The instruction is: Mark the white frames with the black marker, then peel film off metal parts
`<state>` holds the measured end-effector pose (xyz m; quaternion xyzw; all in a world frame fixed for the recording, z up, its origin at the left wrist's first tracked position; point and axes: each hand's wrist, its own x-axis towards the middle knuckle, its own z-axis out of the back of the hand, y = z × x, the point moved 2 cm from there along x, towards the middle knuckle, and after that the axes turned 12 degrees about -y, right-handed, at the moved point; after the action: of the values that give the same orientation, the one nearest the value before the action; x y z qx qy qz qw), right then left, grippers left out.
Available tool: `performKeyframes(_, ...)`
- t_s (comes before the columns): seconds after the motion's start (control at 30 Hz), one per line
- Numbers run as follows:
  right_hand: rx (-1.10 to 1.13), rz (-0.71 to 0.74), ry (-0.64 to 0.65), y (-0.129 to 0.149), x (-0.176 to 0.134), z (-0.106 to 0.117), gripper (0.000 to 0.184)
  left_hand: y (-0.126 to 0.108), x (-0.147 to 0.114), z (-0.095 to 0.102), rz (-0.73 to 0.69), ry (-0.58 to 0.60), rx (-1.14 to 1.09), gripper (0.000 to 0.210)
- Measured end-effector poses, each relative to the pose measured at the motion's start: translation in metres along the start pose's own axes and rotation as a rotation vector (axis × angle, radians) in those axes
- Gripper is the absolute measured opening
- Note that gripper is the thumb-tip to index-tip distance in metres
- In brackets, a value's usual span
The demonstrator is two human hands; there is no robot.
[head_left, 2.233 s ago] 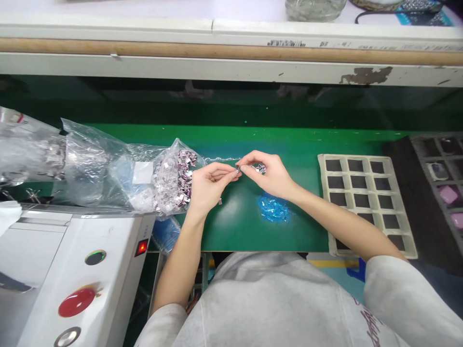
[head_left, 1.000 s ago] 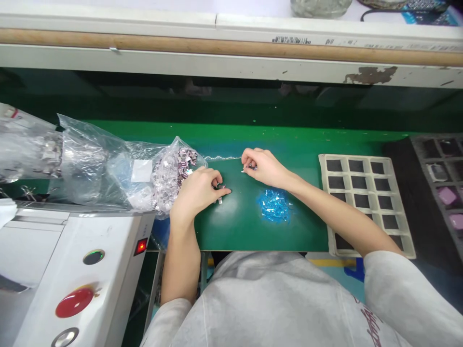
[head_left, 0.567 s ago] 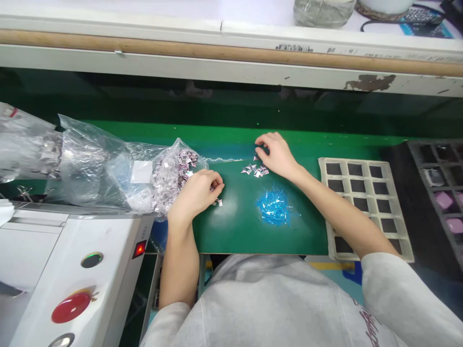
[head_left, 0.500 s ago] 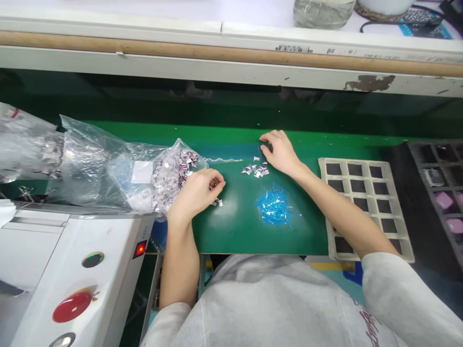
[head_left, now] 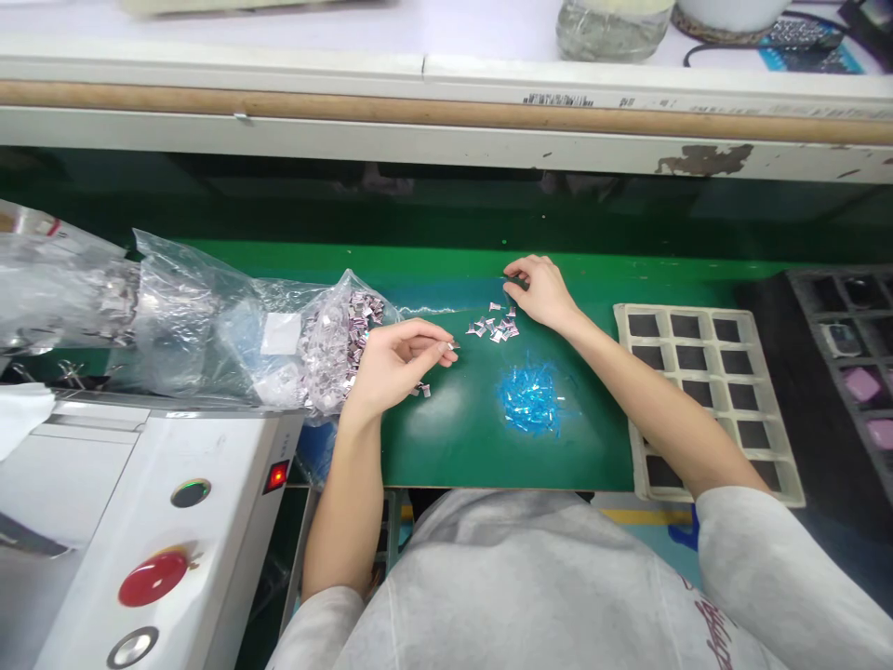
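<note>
My left hand (head_left: 401, 361) pinches a small shiny metal piece (head_left: 453, 346) between thumb and fingertips, above the green work surface (head_left: 453, 437). Below it, a few loose metal pieces (head_left: 422, 390) lie beside the clear plastic bag (head_left: 321, 349), which holds many more. My right hand (head_left: 542, 292) rests on the surface, thumb and index finger apart, with no object visible between them. Just in front of that hand lies a small group of metal pieces (head_left: 500, 328). Nearer my body is a heap of thin blue film strips (head_left: 530, 400).
A cream compartment tray (head_left: 757, 372) sits under my right forearm. Beyond it stands a black divided tray (head_left: 813, 363) with pink items. At left is a white machine (head_left: 230, 521) with a red button (head_left: 153, 577). A white shelf (head_left: 391, 70) crosses the back.
My left hand has moved right and slightly up from beside the bag's mouth, and a metal piece now shows at its fingertips. The right hand keeps nearly the same place and pose.
</note>
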<state>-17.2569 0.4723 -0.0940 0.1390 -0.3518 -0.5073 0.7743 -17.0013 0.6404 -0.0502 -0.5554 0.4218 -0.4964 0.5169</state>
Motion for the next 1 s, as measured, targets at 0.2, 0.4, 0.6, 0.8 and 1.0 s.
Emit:
performKeyframes(0.2,0.049,0.012,-0.060,0.000,-0.001,0.001,0.010,0.007,0.002,-0.009,0.080,-0.069,-0.101,0.030)
performKeyframes(0.4,0.181,-0.009,-0.166,0.037,-0.016,0.018,0.007,0.013,0.005,-0.017,0.091,-0.195,-0.139,0.035)
performKeyframes(0.6,0.621,-0.017,0.064,0.102,-0.048,0.032,0.013,0.017,0.003,-0.022,0.059,-0.208,-0.161,0.031)
performKeyframes(0.8,0.638,-0.037,0.111,0.113,-0.056,0.028,0.013,0.018,0.002,-0.026,0.020,-0.196,-0.149,0.031)
performKeyframes(1.0,0.621,-0.027,0.121,0.112,-0.056,0.025,0.012,0.016,0.002,-0.027,0.013,-0.191,-0.132,0.034)
